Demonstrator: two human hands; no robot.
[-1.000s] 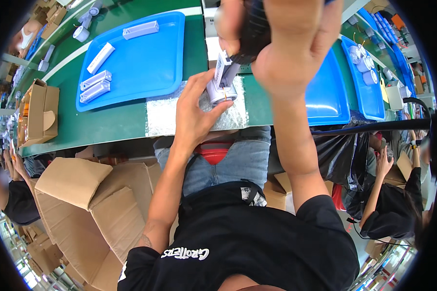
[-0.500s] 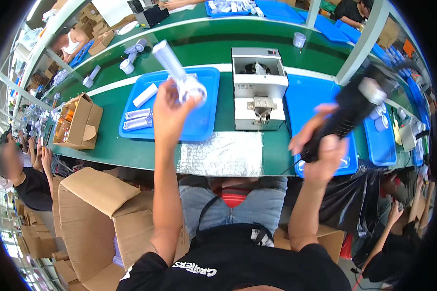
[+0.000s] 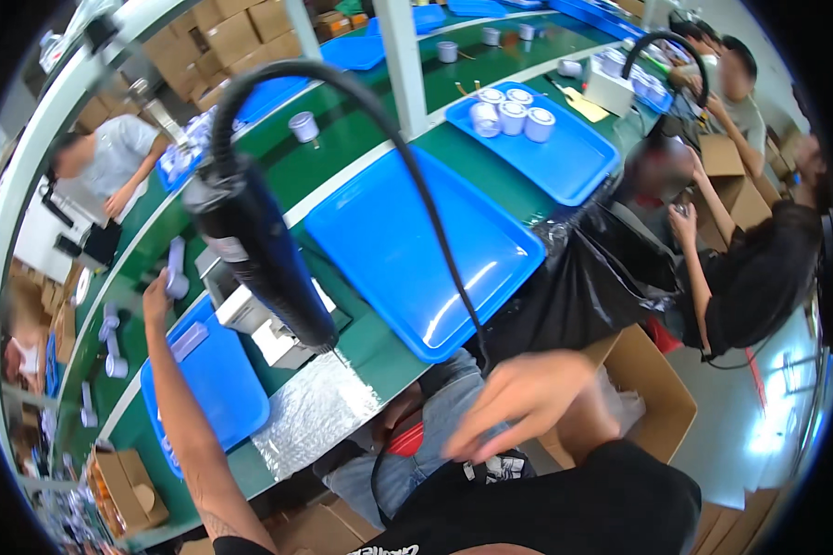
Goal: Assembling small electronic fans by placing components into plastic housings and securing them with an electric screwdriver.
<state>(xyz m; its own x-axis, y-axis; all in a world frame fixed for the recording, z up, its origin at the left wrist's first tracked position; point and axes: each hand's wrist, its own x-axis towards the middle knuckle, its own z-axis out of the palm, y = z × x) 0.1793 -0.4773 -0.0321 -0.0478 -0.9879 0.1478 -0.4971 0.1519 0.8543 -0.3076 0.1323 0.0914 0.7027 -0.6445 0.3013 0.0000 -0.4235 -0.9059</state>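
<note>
My left hand reaches out past the blue tray and grips a pale lavender plastic part, a tube with a round end, at the green belt. Its fingers are partly hidden. A black electric screwdriver hangs upright by its cable in front of the small grey-white machine, touched by neither hand. My right hand, smeared by motion, is held above my lap with fingers stretched and nothing in it. A loose lavender piece lies in the tray.
A larger blue tray sits right of the machine. Beyond it another tray bears several white round parts. Silver foil covers the table edge. Cardboard boxes stand below; co-workers sit at both sides.
The view has swung to the right. My right hand has let go of the screwdriver, which now hangs free. My left hand has carried the plastic part from over the tray to the green belt.
</note>
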